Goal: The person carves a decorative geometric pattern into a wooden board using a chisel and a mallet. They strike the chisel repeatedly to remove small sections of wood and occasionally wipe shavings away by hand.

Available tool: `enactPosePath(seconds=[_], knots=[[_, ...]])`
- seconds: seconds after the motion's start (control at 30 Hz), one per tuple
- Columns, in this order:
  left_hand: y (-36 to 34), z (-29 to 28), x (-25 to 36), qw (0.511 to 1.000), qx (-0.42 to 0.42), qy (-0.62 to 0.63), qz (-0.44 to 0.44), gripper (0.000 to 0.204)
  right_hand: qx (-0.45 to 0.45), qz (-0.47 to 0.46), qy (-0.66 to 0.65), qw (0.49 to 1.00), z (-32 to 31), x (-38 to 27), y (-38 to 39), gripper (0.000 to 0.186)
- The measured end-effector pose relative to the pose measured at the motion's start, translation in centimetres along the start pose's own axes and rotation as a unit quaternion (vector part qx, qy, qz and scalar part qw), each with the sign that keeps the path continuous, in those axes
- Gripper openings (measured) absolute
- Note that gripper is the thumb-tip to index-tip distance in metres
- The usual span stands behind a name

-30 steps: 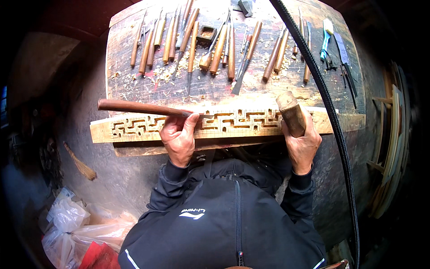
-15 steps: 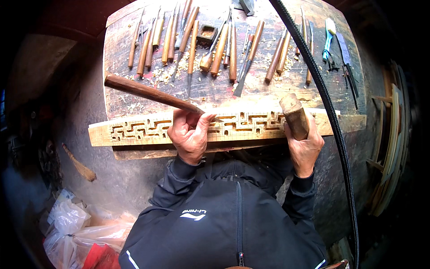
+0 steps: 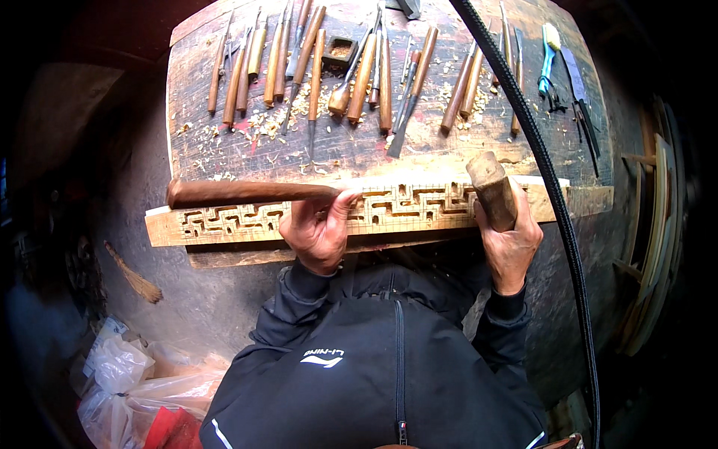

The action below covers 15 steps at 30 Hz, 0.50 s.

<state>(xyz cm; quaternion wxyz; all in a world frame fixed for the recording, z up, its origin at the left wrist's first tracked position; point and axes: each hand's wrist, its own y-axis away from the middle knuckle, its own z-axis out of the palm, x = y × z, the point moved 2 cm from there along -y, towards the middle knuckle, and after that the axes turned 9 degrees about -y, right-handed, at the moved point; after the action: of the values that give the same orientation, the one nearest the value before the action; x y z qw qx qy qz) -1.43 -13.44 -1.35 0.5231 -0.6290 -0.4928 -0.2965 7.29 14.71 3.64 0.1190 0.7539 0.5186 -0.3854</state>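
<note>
A long pale board (image 3: 258, 221) with a carved lattice of slots and drawn grid lines lies along the bench's near edge. My left hand (image 3: 318, 233) is closed round the lower end of a chisel (image 3: 239, 194) at the board's middle. Its long brown wooden handle points left, nearly level above the board; its tip is hidden by my fingers or too small to make out. Toward the board's right end, my right hand (image 3: 510, 243) grips a thick wooden mallet (image 3: 492, 191), its blunt worn end pointing away from me. The mallet stays apart from the chisel.
Several wooden-handled chisels (image 3: 363, 82) lie across the far bench (image 3: 217, 153) among shavings. A small square box (image 3: 340, 52) and a blue brush (image 3: 548, 60) lie there too. A black braided cable (image 3: 550, 165) hangs down the right side. A hand broom (image 3: 134, 275) lies on the floor.
The chisel's handle end has swung down toward me, from slanting up-left to nearly level over the board. My right hand and the mallet have barely moved.
</note>
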Motion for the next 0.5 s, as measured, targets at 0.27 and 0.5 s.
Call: enactPosePath(seconds=[0.27, 0.5], knots=[[-0.2, -0.06, -0.14, 1.0, -0.021, -0.017, -0.015, 0.024, 0.002, -0.002, -0.011, 1.0, -0.03, -0.04, -0.07, 0.063], [-0.18, -0.12, 0.02, 0.998, -0.031, -0.05, 0.007, 0.023, -0.002, -0.004, -0.007, 1.0, -0.14, 0.33, 0.15, 0.072]])
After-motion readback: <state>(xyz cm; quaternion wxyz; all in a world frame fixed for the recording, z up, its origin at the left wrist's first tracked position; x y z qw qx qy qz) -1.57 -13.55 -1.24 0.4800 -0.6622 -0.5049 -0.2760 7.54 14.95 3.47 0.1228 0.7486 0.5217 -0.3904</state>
